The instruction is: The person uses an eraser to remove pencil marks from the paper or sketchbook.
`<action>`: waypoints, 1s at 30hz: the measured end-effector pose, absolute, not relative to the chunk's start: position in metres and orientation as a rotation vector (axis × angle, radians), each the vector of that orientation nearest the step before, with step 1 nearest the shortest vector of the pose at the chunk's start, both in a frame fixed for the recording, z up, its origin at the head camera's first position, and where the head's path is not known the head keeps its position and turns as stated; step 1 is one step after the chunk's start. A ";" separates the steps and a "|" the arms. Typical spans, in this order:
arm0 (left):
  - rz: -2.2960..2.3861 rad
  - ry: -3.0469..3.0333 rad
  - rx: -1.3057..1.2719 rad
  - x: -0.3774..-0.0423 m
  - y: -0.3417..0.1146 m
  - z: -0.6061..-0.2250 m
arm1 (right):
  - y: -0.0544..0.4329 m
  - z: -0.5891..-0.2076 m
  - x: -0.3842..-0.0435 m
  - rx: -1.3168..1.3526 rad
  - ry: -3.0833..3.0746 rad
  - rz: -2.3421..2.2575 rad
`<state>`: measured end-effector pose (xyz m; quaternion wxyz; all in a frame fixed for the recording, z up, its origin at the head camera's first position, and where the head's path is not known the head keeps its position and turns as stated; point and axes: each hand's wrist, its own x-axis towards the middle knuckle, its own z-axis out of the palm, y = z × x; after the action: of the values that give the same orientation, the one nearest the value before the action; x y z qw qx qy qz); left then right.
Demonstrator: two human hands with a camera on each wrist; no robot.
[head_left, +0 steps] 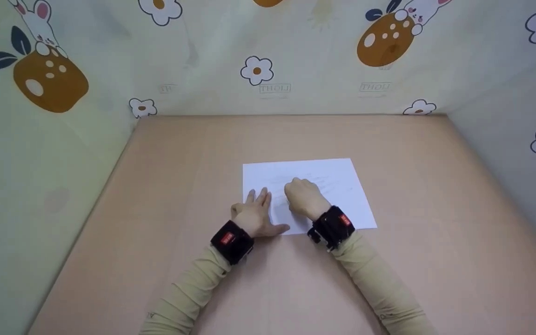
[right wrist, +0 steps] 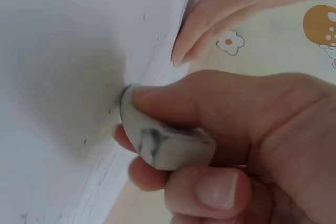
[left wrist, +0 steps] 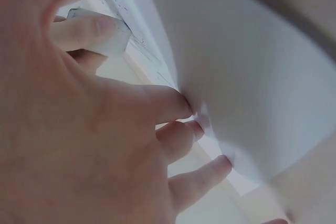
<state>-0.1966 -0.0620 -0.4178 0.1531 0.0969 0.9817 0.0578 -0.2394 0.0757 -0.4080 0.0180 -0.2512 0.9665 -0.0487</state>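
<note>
In the head view, the off-white, grey-smudged eraser block [right wrist: 178, 151] is hidden by the right hand [head_left: 307, 199]. The white rectangular paper sheet [head_left: 349, 200] is partly covered by both hands. Beige fabric sleeves [head_left: 189, 288] are cut off below; lettering on the small red labels [head_left: 227, 238] cannot be read.

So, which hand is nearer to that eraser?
The right. The right hand grips the eraser itself, while the left hand lies to its left, apart from it, with spread fingers on the paper.
</note>
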 end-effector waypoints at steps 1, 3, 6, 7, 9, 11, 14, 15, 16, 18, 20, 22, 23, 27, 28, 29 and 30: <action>0.177 2.818 0.282 -0.196 -0.062 -0.418 | 0.074 -0.409 -0.239 -0.824 2.995 -0.154; 0.188 2.827 0.289 -0.195 -0.063 -0.418 | 0.071 -0.411 -0.239 -0.937 2.959 -0.206; 0.189 2.836 0.295 -0.194 -0.065 -0.419 | 0.067 -0.416 -0.240 -1.045 2.912 -0.302; 0.181 2.834 0.293 -0.194 -0.065 -0.420 | 0.067 -0.417 -0.240 -1.044 2.900 -0.333; 0.162 2.830 0.285 -0.194 -0.064 -0.420 | 0.068 -0.418 -0.241 -0.987 2.901 -0.367; 0.128 2.836 0.259 -0.195 -0.063 -0.420 | 0.072 -0.416 -0.242 -0.854 2.949 -0.349; 0.071 2.867 0.186 -0.194 -0.060 -0.419 | 0.078 -0.413 -0.244 -0.634 3.040 -0.280; 0.054 2.883 0.163 -0.194 -0.059 -0.418 | 0.079 -0.412 -0.244 -0.591 3.059 -0.257; 0.036 2.900 0.142 -0.194 -0.059 -0.418 | 0.080 -0.412 -0.244 -0.578 3.072 -0.244; 0.021 2.920 0.117 -0.192 -0.058 -0.417 | 0.077 -0.412 -0.243 -0.626 3.079 -0.244; 0.013 2.922 0.110 -0.192 -0.058 -0.417 | 0.072 -0.415 -0.240 -0.766 3.054 -0.277; 0.005 2.900 0.104 -0.192 -0.058 -0.417 | 0.066 -0.418 -0.238 -0.913 3.005 -0.343; 0.004 2.882 0.099 -0.193 -0.058 -0.417 | 0.063 -0.419 -0.237 -0.963 2.983 -0.378; -0.010 2.840 0.078 -0.195 -0.058 -0.417 | 0.062 -0.420 -0.236 -0.941 2.944 -0.457; -0.007 2.843 0.076 -0.195 -0.058 -0.417 | 0.063 -0.419 -0.236 -0.881 2.969 -0.436; -0.011 2.844 0.077 -0.195 -0.057 -0.417 | 0.066 -0.417 -0.237 -0.805 2.995 -0.408; -0.012 2.849 0.079 -0.196 -0.057 -0.417 | 0.069 -0.415 -0.238 -0.725 3.023 -0.376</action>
<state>-0.1957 -0.0567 -0.4172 0.1450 0.0274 0.9890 -0.0043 -0.2380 0.0686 -0.4150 0.0053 -0.2315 0.9654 -0.1201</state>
